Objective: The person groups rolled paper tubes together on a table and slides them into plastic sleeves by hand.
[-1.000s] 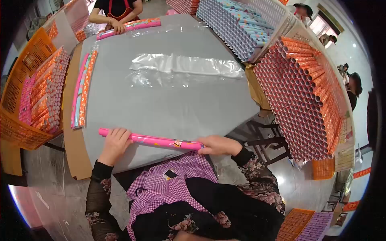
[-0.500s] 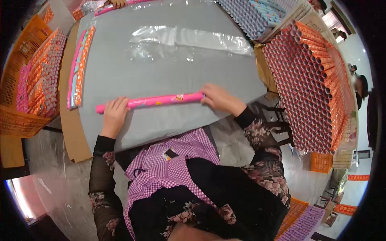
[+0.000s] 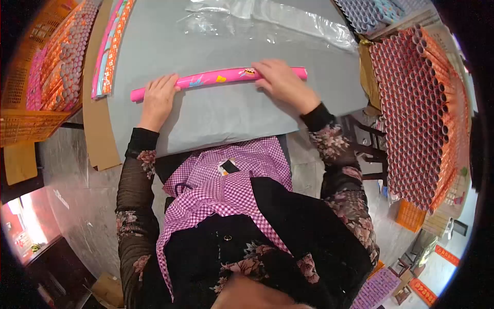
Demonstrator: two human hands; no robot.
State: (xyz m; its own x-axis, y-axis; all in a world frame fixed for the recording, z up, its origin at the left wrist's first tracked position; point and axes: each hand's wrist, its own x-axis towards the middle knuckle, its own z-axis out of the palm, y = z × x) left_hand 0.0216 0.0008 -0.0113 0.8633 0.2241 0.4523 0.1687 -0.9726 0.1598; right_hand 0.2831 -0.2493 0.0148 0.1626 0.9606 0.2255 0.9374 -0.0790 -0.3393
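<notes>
Well, both arms reach forward from the bottom of the frame in sheer, flower-printed sleeves, the left forearm running almost straight up the picture and the right one slanting up and inward to the wrist. Both palms face down over the pink roll [image 3: 216, 78], which lies crosswise on the grey bench [image 3: 231, 116], a little above the middle of the frame, its right end slightly higher than its left.

Compared with half a second ago, the roll sits higher in the view, and the right hand [image 3: 283, 85], then at the roll's right end, now lies further in, so that end pokes out past it. The view has also tipped downward: the other person's hand that showed at the top is out of sight.

As for the left hand [image 3: 158, 100], its fingers lie close together over the roll near the left end, thumb against the near side. The right hand is spread wider, fingers stretched leftward across the top, thumb parted and low on the near side. Both touch the roll; whether either closes around it or merely presses, I can't tell.

Clear plastic sleeves [image 3: 278, 20] lie beyond, and three wrapped rolls [image 3: 110, 54] rest at upper left.
</notes>
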